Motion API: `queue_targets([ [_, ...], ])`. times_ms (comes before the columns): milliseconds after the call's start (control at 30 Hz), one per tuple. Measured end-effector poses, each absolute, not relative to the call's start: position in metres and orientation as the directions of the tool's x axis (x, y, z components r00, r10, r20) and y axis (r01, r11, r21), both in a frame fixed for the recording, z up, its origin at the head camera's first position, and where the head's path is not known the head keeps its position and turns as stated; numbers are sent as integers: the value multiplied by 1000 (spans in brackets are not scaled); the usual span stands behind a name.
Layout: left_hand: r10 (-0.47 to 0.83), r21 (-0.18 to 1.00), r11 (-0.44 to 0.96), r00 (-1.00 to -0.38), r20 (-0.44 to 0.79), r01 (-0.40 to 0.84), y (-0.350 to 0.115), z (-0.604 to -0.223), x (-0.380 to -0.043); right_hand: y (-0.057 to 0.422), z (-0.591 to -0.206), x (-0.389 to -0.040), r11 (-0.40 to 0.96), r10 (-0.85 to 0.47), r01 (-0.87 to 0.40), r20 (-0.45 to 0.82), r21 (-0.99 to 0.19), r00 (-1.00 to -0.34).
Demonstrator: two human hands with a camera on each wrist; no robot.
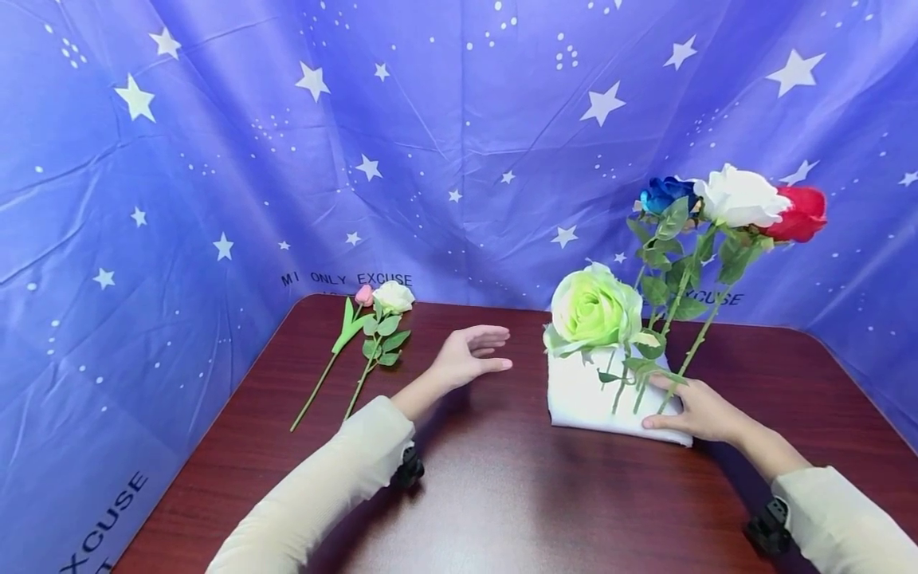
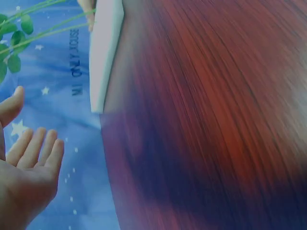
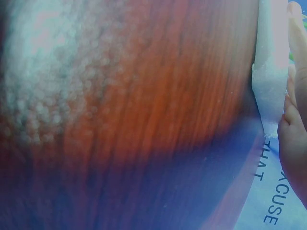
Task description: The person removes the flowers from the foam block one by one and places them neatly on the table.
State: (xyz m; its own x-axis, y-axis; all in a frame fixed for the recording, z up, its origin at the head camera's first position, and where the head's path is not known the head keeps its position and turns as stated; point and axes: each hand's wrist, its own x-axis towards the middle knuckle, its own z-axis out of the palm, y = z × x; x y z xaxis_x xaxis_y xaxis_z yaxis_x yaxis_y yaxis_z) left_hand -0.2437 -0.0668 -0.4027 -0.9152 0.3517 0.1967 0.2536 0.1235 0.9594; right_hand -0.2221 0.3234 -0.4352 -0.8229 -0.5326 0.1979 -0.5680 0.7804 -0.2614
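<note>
My left hand (image 1: 469,355) hovers over the table with relaxed fingers and an empty palm; the left wrist view shows the same hand (image 2: 33,177) from the palm side. A white foam block (image 1: 577,399) lies to its right. Stuck upright in the block are a large pale green rose (image 1: 591,309), a blue rose (image 1: 667,195), a white rose (image 1: 742,195) and a red rose (image 1: 802,214). On the block's right end rests my right hand (image 1: 706,410), thumb toward the front edge, fingers partly behind the stems. The right wrist view has this hand (image 3: 295,129) along the foam.
A pink tulip (image 1: 364,296) and a cream-white rose (image 1: 393,297) with a leafy stem lie side by side at the back left of the dark wooden table (image 1: 488,494). A blue curtain (image 1: 459,143) with white stars hangs around the table's back and sides.
</note>
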Motion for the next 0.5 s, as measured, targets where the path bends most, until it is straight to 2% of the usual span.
queue_targets([
  [233,431,966,56,-879,203,251,-35,-401,-240,324,-438,-220,783,-537,-572,201,-244,-820],
  [500,460,983,0,-873,164,185,7,-393,-230,325,-438,-222,777,-541,-588,241,-225,-806],
])
